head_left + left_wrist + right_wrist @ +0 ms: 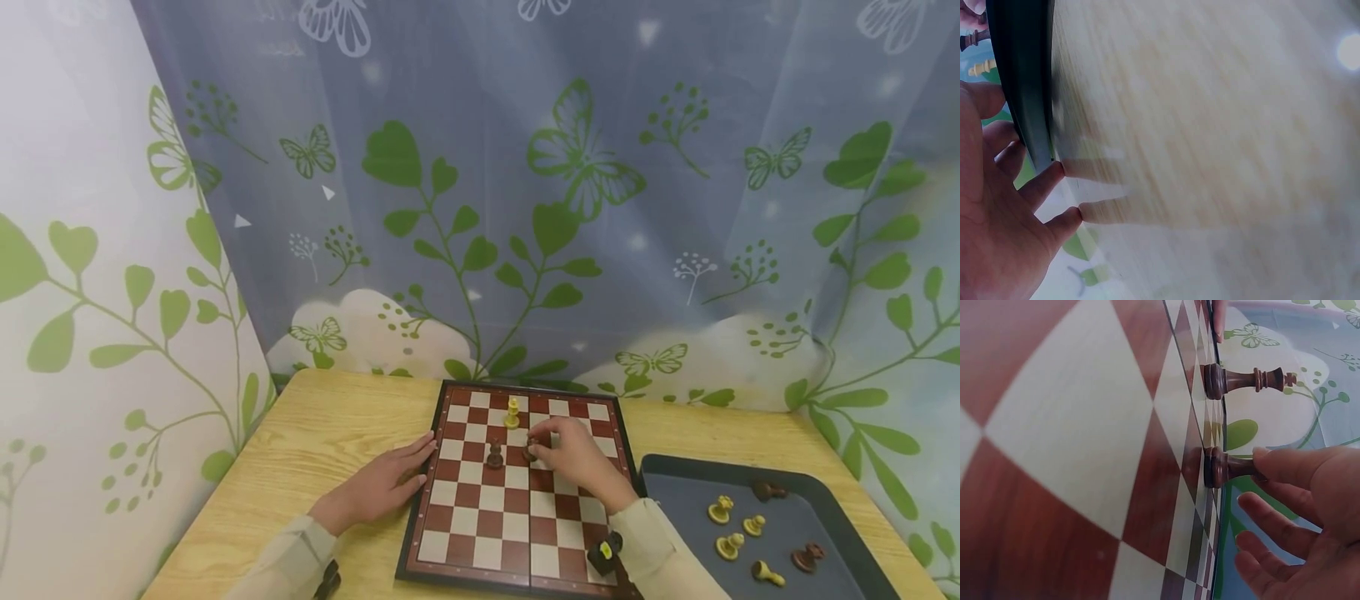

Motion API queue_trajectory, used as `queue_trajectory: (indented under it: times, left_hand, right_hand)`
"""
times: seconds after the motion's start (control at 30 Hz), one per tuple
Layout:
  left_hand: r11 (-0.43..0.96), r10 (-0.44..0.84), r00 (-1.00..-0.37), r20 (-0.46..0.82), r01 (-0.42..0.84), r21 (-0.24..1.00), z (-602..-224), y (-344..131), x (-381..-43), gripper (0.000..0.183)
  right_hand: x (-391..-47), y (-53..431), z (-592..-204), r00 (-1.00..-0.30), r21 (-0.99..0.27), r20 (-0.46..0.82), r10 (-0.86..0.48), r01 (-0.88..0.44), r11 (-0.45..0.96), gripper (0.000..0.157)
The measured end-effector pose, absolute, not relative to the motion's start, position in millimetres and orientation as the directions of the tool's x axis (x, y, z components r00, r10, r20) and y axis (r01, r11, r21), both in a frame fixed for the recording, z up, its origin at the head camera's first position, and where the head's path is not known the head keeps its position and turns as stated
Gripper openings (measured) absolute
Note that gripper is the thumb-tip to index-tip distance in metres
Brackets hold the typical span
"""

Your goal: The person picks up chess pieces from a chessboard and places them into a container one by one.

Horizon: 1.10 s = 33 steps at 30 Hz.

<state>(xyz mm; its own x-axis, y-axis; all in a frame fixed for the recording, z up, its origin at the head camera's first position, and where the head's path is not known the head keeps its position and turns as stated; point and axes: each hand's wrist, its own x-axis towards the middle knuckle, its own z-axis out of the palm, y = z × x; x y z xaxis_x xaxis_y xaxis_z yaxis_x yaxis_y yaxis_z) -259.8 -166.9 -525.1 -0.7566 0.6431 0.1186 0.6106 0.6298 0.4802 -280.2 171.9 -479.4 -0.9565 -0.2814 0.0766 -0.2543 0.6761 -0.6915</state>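
Note:
A red-and-white chessboard (491, 498) lies on the table. My right hand (576, 454) pinches a dark brown chess piece (1221, 467) between thumb and fingers; its base is right at the board's surface and its top is hidden by the fingers. Left of it a dark king (494, 455) with a cross on top stands upright, also in the right wrist view. Farther back a pale yellow chess piece (512, 414) stands on the board. Along the board's left edge rests my left hand (378, 483), fingers extended, fingertips at the dark rim (1029, 94).
A dark grey tray (675, 463) sits right of the board, holding several yellow and dark chess pieces, some lying on their sides. Behind the wooden table (337, 417) hangs a patterned curtain (480, 100). Bare wood shows left of the board.

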Motion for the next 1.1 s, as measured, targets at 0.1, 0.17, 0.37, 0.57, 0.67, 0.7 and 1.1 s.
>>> queue_trajectory:
  times: [0.1, 0.17, 0.37, 0.57, 0.67, 0.7, 1.1]
  left_hand:
    - [0.632, 0.642, -0.758, 0.118, 0.609, 0.479, -525.9, -166.7, -259.7, 0.056]
    - [0.635, 0.638, -0.761, 0.121, 0.609, 0.475, -526.7, -167.0, -260.1, 0.056]
    - [0.636, 0.638, -0.759, 0.128, 0.614, 0.468, -528.6, -167.6, -260.7, 0.056]
    - [0.635, 0.641, -0.757, 0.127, 0.616, 0.466, -527.8, -167.4, -260.8, 0.056]
    - [0.635, 0.640, -0.758, 0.127, 0.615, 0.467, -527.4, -167.3, -260.8, 0.056]
    - [0.635, 0.640, -0.757, 0.128, 0.616, 0.467, -527.3, -167.3, -260.8, 0.055]
    - [0.627, 0.645, -0.753, 0.127, 0.617, 0.475, -526.7, -167.4, -261.2, 0.056]
  right_hand:
    - [-280.5, 172.8, -479.5, -0.947, -0.678, 0.104, -0.302, -0.290, 0.675, 0.012]
    - [-280.8, 173.0, -478.5, -0.938, -0.667, 0.131, -0.320, -0.322, 0.672, 0.011]
    - [-281.0, 173.3, -474.9, -0.930, -0.657, 0.167, -0.328, -0.353, 0.666, 0.015]
    - [-280.9, 171.0, -466.9, -0.936, -0.665, 0.186, -0.298, -0.344, 0.663, 0.017]
    - [-281.3, 170.1, -465.6, -0.944, -0.676, 0.170, -0.284, -0.321, 0.664, 0.017]
    - [-281.6, 170.0, -465.9, -0.944, -0.676, 0.170, -0.283, -0.320, 0.664, 0.017]
    - [-285.3, 174.4, -467.5, -0.939, -0.700, 0.223, -0.263, -0.342, 0.627, 0.015]
